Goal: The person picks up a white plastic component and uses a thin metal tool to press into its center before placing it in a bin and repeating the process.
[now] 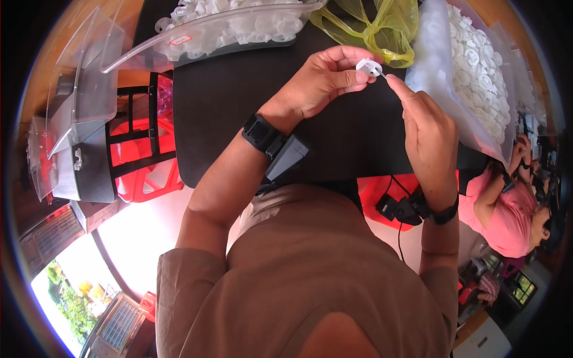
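Note:
My left hand (pixel 325 80) pinches a small white round plastic piece (pixel 369 66) between thumb and fingers, over the far side of the black table (pixel 239 122). My right hand (pixel 425 122) comes up to it from the right, its index finger pointing at the piece. A thin, light sliver (pixel 381 73) bridges the right fingertip and the piece; I cannot tell whether it is a separate pin or part of the piece. The right thumb is hidden, and the other right fingers are curled.
A clear bin (pixel 218 28) of white plastic pieces stands at the back left. A knotted yellow bag (pixel 382 36) lies at the back, beside another bin (pixel 441 89) of white round pieces. On the right sits a person in pink (pixel 504 209). Red stools (pixel 149 164) stand at left.

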The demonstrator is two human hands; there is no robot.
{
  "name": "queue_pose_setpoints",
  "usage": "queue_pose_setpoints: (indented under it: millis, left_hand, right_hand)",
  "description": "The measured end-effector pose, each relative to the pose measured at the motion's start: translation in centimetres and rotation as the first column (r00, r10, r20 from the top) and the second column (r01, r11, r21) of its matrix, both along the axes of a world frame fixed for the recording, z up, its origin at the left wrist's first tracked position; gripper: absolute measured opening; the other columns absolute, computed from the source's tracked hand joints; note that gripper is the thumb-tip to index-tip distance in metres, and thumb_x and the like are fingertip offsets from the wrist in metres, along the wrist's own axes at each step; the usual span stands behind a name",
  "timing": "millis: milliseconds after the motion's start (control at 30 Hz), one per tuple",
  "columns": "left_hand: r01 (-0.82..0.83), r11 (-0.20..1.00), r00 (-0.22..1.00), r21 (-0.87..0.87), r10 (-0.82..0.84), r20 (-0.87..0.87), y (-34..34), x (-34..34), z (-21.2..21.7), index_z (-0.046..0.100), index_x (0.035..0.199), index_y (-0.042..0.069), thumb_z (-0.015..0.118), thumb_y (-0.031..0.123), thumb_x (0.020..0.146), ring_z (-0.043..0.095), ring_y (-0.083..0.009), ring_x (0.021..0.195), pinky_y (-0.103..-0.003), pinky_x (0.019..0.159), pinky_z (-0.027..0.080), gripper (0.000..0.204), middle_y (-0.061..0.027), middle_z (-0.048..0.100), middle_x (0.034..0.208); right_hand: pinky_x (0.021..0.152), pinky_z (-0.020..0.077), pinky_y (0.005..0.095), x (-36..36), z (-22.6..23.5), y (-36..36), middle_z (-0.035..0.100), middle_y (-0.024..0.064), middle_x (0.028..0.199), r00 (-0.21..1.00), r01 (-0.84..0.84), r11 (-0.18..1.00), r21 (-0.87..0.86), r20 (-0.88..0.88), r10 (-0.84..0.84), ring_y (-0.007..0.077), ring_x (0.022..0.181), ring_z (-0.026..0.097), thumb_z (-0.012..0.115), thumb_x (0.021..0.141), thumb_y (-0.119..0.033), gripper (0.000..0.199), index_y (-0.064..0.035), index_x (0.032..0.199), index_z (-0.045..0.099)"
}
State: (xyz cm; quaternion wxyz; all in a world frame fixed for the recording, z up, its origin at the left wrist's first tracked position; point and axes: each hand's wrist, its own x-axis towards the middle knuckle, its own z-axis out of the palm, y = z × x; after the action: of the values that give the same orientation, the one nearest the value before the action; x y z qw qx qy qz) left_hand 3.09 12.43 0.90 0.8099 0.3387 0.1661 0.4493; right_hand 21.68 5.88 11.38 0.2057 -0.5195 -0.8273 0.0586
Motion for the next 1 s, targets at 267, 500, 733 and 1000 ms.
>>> queue_pose_setpoints:
  millis: [267,500,733,1000]
  left_hand:
    - [-0.02,1.0,1.0,0.016,0.02,0.0,-0.1,-0.04,0.22,0.06,0.117,0.006,0.062,0.0,0.088,0.062,-0.0156,0.105,-0.025,0.091,0.053,0.03,-0.0098,0.058,0.126]
    - [-0.043,0.998,0.999,0.038,0.044,-0.012,-0.14,0.1,0.14,0.06,0.117,0.006,0.062,-0.002,0.087,0.061,-0.0154,0.106,-0.026,0.092,0.052,0.031,-0.009,0.059,0.125]
    - [-0.059,0.997,0.997,0.057,0.062,-0.038,-0.1,0.06,0.42,0.06,0.117,0.005,0.063,-0.001,0.087,0.062,-0.015,0.105,-0.026,0.093,0.052,0.031,-0.0086,0.059,0.124]
    - [-0.094,0.991,0.992,0.091,0.101,-0.072,-0.32,0.18,0.43,0.061,0.115,0.003,0.065,-0.001,0.086,0.062,-0.016,0.105,-0.028,0.093,0.052,0.03,-0.0098,0.061,0.122]
  right_hand:
    - [0.056,0.0435,0.039,-0.38,0.29,-0.14,0.053,0.017,0.075,0.997,0.014,1.0,-0.01,0.074,-0.013,0.032,0.062,0.054,0.052,0.084,0.007,0.042,-0.0094,0.122,0.061]
    - [0.055,0.0466,0.0417,-0.54,-0.05,0.04,0.057,0.0127,0.075,0.998,0.001,1.0,0.021,0.066,-0.003,0.0324,0.063,0.058,0.056,0.079,0.005,0.045,-0.0104,0.121,0.061]
    - [0.058,0.0472,0.0392,-0.63,0.06,0.12,0.056,0.015,0.075,0.999,0.006,1.0,-0.003,0.042,-0.006,0.0308,0.064,0.058,0.052,0.081,0.007,0.045,-0.0087,0.122,0.06]
    - [0.061,0.0468,0.0399,-0.61,0.26,0.18,0.058,0.0202,0.08,0.998,0.014,0.999,-0.033,0.065,-0.012,0.0355,0.067,0.058,0.049,0.083,0.008,0.044,-0.0078,0.122,0.06]
